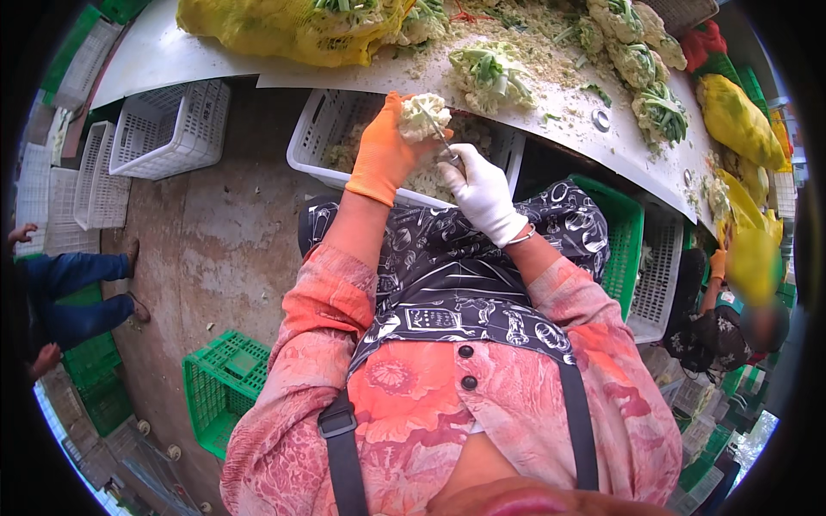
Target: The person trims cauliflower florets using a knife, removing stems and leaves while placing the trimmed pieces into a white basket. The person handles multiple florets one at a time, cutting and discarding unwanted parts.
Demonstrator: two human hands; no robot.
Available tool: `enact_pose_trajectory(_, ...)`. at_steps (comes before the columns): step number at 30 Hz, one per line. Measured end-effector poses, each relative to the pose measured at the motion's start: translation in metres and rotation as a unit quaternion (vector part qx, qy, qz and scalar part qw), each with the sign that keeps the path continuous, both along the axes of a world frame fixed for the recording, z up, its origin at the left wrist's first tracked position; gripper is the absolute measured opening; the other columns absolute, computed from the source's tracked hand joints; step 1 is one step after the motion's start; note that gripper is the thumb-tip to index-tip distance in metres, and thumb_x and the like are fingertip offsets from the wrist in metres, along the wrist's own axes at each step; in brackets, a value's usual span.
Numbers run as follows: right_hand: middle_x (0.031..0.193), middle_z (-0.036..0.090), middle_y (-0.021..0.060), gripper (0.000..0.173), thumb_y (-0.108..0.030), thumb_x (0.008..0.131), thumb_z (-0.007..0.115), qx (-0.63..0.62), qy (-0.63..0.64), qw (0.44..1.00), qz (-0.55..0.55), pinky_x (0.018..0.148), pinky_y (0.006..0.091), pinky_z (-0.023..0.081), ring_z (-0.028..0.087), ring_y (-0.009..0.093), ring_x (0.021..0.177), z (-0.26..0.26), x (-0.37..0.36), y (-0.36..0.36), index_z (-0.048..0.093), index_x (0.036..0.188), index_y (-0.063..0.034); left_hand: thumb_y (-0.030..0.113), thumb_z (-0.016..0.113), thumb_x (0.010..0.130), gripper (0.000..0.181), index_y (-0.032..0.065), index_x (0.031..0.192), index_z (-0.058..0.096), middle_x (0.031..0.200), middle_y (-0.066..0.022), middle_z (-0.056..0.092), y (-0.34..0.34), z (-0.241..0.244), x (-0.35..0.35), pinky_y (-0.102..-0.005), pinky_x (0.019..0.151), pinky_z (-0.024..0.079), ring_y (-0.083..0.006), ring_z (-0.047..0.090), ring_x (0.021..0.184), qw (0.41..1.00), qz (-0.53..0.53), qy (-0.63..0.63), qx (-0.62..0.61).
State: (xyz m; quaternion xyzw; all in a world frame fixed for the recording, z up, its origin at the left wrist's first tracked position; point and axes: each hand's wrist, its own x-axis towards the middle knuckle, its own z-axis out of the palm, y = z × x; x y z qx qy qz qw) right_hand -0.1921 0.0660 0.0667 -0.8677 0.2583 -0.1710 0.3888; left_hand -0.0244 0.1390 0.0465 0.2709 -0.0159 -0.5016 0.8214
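My left hand, in an orange glove, grips a piece of cauliflower above a white plastic crate. In a white glove, my right hand holds a knife, its blade against the cauliflower piece. Cut cauliflower florets lie in the crate below, partly hidden by my hands. Just beyond the crate, a leafy cauliflower head rests on the white tabletop. My left fingers are partly covered by the piece.
A yellow mesh sack of cauliflower and more heads sit on the table among crumbs. A metal ring lies near its edge. Green crates and white crates stand around. One person is at left, another at right.
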Motion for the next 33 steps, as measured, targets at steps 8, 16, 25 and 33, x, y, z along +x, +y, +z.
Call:
enact_pose_trajectory(8, 0.095, 0.072, 0.0134, 0.026, -0.029, 0.096, 0.067, -0.064, 0.024, 0.998, -0.002, 0.072, 0.0412, 0.056, 0.071, 0.034, 0.083, -0.009, 0.001, 0.015, 0.059, 0.114, -0.0112, 0.03, 0.047, 0.106, 0.033, 0.0008, 0.121, 0.055, 0.113, -0.0164, 0.065, 0.008, -0.002, -0.003, -0.0547, 0.081, 0.06, -0.0334, 0.067, 0.102, 0.999, 0.02, -0.02, 0.037)
enact_pose_trajectory(16, 0.089, 0.071, 0.0225, 0.029, -0.034, 0.098, 0.061, -0.027, 0.054, 0.998, 0.011, 0.071, 0.0518, 0.054, 0.068, 0.044, 0.084, -0.023, 0.017, 0.009, 0.054, 0.111, -0.0083, 0.025, 0.044, 0.108, 0.033, 0.0028, 0.129, 0.053, 0.123, -0.0193, 0.064, 0.006, -0.011, -0.006, -0.0552, 0.086, 0.06, -0.0355, 0.068, 0.106, 0.992, 0.055, -0.089, 0.07)
enact_pose_trajectory(25, 0.069, 0.045, -0.0019, 0.029, -0.035, 0.105, 0.051, 0.545, 0.043, 0.837, 0.001, 0.042, 0.0257, 0.037, 0.042, 0.008, 0.048, 0.0, 0.024, -0.003, 0.054, 0.103, -0.0065, 0.014, 0.044, 0.105, 0.047, 0.0066, 0.151, 0.035, 0.121, -0.0208, 0.064, 0.003, -0.018, -0.007, -0.0471, 0.08, 0.062, -0.0347, 0.07, 0.099, 0.981, 0.083, -0.124, 0.123)
enact_pose_trajectory(33, 0.08, 0.065, 0.0155, 0.035, -0.033, 0.099, 0.06, 0.241, 0.026, 0.967, -0.074, 0.071, 0.037, 0.05, 0.062, 0.022, 0.071, -0.045, 0.027, -0.006, 0.059, 0.102, 0.0017, 0.014, 0.046, 0.107, 0.045, 0.0051, 0.149, 0.033, 0.133, -0.0235, 0.056, -0.008, -0.025, -0.009, -0.0567, 0.092, 0.057, -0.039, 0.064, 0.116, 0.99, 0.062, -0.076, 0.105)
